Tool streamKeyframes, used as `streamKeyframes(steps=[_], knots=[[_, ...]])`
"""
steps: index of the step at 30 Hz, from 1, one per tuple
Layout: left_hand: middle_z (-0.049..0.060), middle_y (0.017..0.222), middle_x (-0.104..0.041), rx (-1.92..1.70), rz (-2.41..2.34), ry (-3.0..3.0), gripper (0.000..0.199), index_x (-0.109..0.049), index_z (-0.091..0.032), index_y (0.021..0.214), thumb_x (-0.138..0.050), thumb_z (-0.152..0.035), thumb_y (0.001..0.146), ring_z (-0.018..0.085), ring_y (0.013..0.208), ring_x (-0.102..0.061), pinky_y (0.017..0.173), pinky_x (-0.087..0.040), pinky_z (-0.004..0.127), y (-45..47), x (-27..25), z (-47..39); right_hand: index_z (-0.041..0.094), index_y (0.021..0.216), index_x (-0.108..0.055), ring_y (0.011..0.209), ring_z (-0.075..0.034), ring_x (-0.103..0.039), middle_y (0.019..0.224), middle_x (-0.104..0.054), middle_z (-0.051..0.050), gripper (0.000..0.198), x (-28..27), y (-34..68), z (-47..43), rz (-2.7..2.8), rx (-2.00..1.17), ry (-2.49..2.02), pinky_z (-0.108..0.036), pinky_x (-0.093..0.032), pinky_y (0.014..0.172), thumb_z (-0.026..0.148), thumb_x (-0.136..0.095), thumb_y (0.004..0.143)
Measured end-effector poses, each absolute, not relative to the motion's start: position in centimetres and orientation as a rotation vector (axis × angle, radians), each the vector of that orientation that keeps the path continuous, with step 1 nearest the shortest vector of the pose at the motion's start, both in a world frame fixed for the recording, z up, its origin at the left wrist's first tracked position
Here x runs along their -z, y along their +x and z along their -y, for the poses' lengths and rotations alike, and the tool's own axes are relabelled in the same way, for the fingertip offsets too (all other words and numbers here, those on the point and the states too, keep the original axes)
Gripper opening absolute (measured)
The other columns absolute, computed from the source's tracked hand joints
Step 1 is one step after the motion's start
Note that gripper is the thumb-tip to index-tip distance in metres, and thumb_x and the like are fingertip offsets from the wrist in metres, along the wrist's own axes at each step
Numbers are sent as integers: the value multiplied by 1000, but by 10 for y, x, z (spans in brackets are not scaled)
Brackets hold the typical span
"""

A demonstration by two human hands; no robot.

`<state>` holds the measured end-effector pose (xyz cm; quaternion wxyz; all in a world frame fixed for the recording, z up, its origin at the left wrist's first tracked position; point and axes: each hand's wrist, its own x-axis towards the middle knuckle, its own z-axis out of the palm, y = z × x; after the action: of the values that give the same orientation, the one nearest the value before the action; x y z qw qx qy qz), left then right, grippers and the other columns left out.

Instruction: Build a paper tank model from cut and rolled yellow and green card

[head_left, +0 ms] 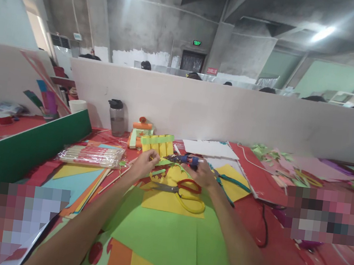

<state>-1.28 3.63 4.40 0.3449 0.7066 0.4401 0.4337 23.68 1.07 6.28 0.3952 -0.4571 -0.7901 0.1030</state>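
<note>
My right hand (203, 175) is wrapped round a blue hot glue gun (189, 160), its dark nozzle pointing left. Facing that nozzle, my left hand (146, 163) is closed in a pinch; what lies between its fingertips is too small to make out. Just beyond both hands stands a yellow paper piece (162, 146) of upright rolls with a light green strip across it. Scissors (173, 189) with red and yellow handles lie nearer me, on yellow paper (158, 202) over green sheets (161, 233). Teal-handled pliers or scissors (233, 181) rest right of my right hand.
Behind the work stand an orange and green paper model (140, 134) and a water bottle (116, 117), before a white partition (205, 110). Wrapped sticks (92, 155) and a green divider (33, 149) are on the left. A dark cable (264, 227) and paper scraps lie right.
</note>
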Motion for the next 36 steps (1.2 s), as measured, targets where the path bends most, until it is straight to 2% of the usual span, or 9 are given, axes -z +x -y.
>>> streamKeyframes(steps=[11, 36], knots=[[-3, 68, -52, -1099, -1151, 1845, 21, -55, -17, 80, -52, -38, 82, 13, 59, -47, 54, -35, 24, -12, -45, -35, 23, 78, -53, 67, -19, -57, 73, -61, -1, 21, -62, 236, -8, 2050, -150, -1159, -28, -41, 64, 40, -61, 87], [-3, 69, -51, -1097, -1104, 1842, 21, -53, -17, 80, -51, -38, 84, 12, 58, -47, 54, -36, 24, -9, -46, -34, 23, 74, -51, 60, -18, -56, 68, -62, -1, 25, -64, 231, -5, 2067, -78, -1160, -28, -39, 59, 42, -59, 88]])
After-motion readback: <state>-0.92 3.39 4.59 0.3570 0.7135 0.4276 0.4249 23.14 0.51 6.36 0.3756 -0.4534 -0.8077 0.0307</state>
